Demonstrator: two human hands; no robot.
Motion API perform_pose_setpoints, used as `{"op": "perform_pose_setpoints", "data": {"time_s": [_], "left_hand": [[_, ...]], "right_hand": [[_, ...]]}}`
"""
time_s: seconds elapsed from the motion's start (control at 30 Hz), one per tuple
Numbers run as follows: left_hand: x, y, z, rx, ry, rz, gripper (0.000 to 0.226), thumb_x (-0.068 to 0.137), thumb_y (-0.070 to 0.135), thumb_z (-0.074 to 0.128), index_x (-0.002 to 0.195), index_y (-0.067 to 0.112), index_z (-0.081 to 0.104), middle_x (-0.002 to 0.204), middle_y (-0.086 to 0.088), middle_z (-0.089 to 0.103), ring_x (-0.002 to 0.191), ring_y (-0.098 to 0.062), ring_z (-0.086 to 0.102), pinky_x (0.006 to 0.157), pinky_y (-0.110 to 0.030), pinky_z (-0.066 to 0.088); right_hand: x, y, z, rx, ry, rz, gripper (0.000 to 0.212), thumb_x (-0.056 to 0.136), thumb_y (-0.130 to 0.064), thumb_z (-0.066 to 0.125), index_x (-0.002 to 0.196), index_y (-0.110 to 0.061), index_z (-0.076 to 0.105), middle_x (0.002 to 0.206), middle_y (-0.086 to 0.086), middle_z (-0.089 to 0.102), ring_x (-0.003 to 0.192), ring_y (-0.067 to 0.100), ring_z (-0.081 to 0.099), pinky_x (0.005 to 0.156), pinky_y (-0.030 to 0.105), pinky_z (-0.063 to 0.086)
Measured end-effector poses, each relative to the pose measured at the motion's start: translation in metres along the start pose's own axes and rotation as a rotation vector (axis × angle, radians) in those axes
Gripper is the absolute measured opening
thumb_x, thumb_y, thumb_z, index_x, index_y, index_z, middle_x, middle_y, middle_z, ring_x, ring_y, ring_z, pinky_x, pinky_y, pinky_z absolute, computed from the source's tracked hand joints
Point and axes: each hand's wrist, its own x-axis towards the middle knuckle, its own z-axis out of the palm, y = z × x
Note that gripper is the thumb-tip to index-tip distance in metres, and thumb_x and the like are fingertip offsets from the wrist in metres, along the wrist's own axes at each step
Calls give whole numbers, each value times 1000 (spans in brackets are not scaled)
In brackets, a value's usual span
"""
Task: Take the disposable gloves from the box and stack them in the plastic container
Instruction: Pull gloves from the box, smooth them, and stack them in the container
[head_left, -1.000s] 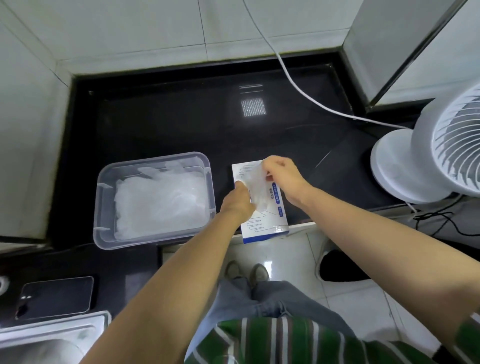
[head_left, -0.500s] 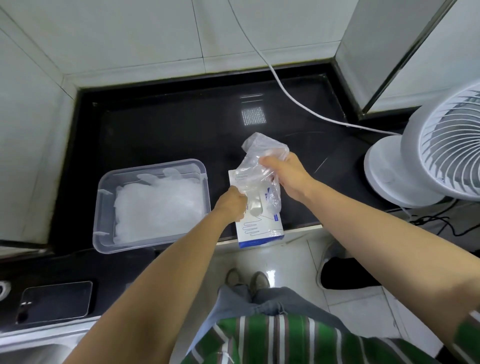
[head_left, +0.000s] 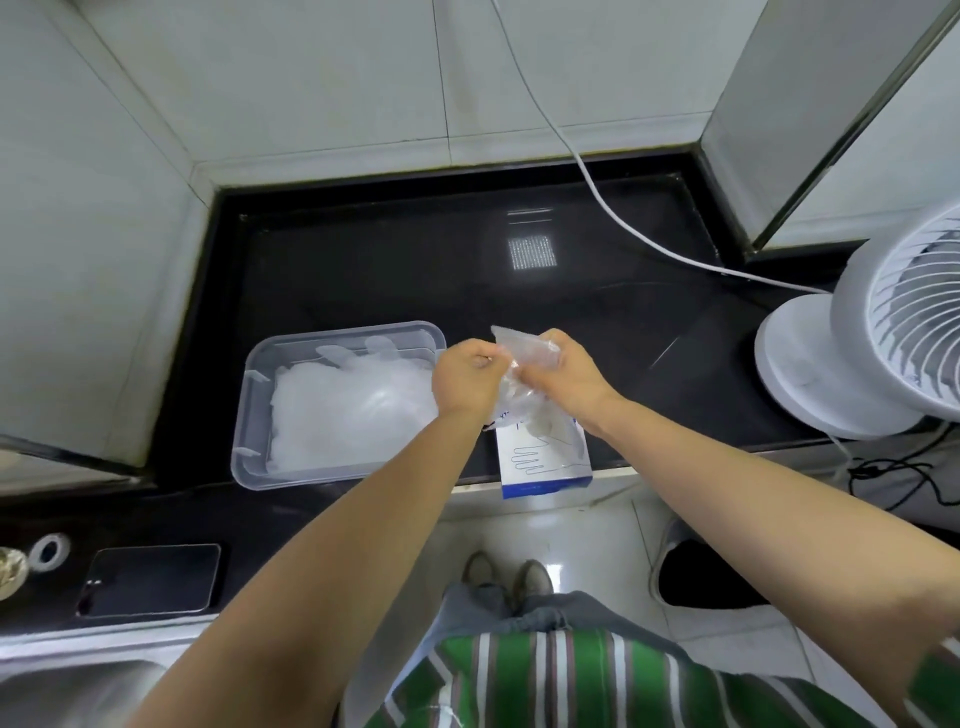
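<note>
A clear disposable glove (head_left: 524, 374) hangs crumpled between both hands, above the far end of the white and blue glove box (head_left: 543, 460). My left hand (head_left: 467, 382) pinches the glove's left edge; my right hand (head_left: 566, 371) grips its right side. The box lies flat at the counter's front edge, partly hidden by the glove and my wrists. Left of the hands stands the clear plastic container (head_left: 249, 415), holding a stack of translucent gloves (head_left: 348, 410).
A white fan (head_left: 878, 332) stands at the right on the black counter (head_left: 395, 270), its white cable (head_left: 613, 208) running up the wall. A dark phone (head_left: 150, 579) and a tape roll (head_left: 49, 551) lie at the lower left beside a steel sink (head_left: 62, 686).
The glove has come out of the box and risen. My left hand left the box and moved up to take the glove's left edge, close to my right hand.
</note>
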Motion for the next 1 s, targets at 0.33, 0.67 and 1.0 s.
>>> {"op": "perform_pose_setpoints", "data": {"time_s": [0.33,0.67,1.0], "left_hand": [[-3,18,-42,-528,-218,-37,19,78,16,45,75,1,57,72,-12,60,67,-23,59,65,-38,50],[8,-15,-101,-194,-598,-22,22,82,22,35,84,4,48,72,-24,47,50,-26,50,45,-27,43],[18,-43,-136,-45,-54,-50,20,96,24,54,90,6,59,64,-9,62,53,-16,59,58,-27,48]], "right_hand": [[-9,-14,0,480,-228,56,39,70,-32,52,102,-13,65,106,10,59,91,19,57,84,34,47],[-6,-36,18,279,-436,22,51,95,-52,51,120,-11,67,118,6,71,113,17,65,100,33,45],[11,-45,59,251,-180,-8,5,94,-10,63,94,-6,67,80,6,71,74,15,67,70,28,55]]}}
